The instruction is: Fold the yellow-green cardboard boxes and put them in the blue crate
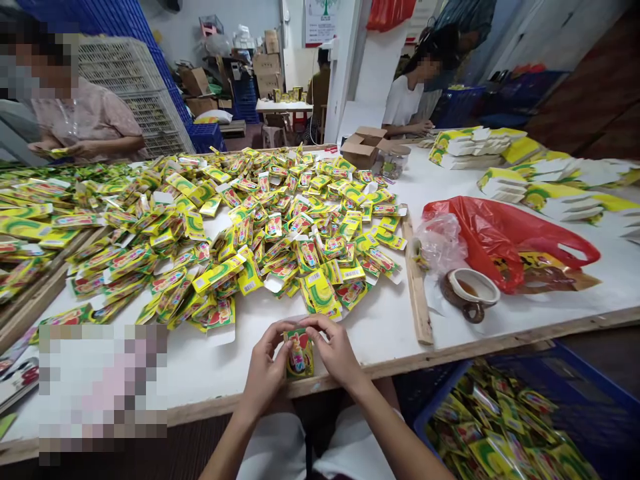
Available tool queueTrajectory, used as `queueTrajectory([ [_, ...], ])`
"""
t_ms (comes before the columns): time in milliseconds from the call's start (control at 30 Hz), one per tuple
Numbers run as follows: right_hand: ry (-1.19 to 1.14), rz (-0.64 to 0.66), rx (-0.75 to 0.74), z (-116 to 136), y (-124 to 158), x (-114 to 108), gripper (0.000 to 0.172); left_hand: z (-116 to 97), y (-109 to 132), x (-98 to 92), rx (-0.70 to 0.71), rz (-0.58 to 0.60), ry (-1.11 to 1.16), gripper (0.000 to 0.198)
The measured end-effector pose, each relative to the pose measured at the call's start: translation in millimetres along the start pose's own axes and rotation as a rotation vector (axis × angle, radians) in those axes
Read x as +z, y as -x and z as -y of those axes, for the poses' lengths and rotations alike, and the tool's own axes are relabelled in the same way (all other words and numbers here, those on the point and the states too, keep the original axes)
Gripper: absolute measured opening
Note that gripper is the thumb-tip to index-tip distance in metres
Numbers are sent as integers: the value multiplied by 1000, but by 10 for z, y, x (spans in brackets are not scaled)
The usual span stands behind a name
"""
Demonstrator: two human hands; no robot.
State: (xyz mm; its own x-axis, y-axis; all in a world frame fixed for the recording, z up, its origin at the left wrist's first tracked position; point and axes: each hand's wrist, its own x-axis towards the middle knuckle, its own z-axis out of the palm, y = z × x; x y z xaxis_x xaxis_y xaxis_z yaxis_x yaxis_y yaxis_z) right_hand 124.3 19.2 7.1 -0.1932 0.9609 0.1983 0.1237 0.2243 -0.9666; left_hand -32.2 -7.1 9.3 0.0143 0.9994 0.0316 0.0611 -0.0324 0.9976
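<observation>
Box (300, 355) — held by both hands at the table's near edge.

The left hand (267, 363) pinches the box's left side, thumb on the printed face, fingers curled behind; the right hand (339, 350) pinches the upper right corner, thumb in front, fingers bent over the top. The step in hand is judged to be two-handed work at the top end; the flap beneath the fingers cannot be made out. The next move likely calls for light, even thumb pressure — the walls look like thin card and could crease. To the right, below the table (200, 380), stands a crate (587, 379) of similar-coloured packs. Beyond the hands lies a pile (295, 227) of boxes, bordered at right by a wooden strip (419, 307). Farther off, a co-worker (95, 120) holds a small item.
</observation>
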Motion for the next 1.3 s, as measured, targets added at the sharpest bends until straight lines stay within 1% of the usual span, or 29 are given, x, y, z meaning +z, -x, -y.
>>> queueTrajectory([
  [67, -47, -31, 18, -13, -5, 25, 21, -4, 15, 24, 11, -33, 26, 27],
  [100, -55, -22, 11, -11, -1, 29, 22, -12, 24, 32, 13, -38, 15, 26],
  [200, -25, 43, -44, 32, 19, 19, 15, -50, 48, 37, 35, -46, -87, 15],
  [267, -10, 43, -59, 77, 23, 17, 11, -76, 54, 36, 42, -80, -127, 14],
  [433, 52, -30, 6, 143, -31, 66, 11, -95, 8, 37, -17, -112, -90, 19],
  [600, 70, -43, 64, 142, -87, 98, 9, -63, -45, 36, -64, -158, -38, 20],
  [667, 44, -31, 62, 117, -64, 96, 10, -42, -24, 23, -66, -148, -37, 19],
  [833, -95, 25, 75, 17, 68, 66, 14, 14, 71, -39, 15, -82, -107, 20],
  [933, -113, 6, 96, 0, 125, 11, 15, 20, 88, -27, -24, -41, -68, 27],
  [1033, -103, -45, 118, 51, 161, -110, 17, -19, 70, 47, -58, -19, 18, 35],
  [1133, -47, -57, 126, 179, 195, -332, 18, -96, 33, 148, -31, 15, 62, 34],
  [1233, 73, -89, 147, 350, 254, -679, 20, -163, -32, 235, 32, 65, 3, 28],
  [1300, 204, -116, 169, 441, 346, -985, 21, -172, -110, 283, 125, 98, -141, 26],
])
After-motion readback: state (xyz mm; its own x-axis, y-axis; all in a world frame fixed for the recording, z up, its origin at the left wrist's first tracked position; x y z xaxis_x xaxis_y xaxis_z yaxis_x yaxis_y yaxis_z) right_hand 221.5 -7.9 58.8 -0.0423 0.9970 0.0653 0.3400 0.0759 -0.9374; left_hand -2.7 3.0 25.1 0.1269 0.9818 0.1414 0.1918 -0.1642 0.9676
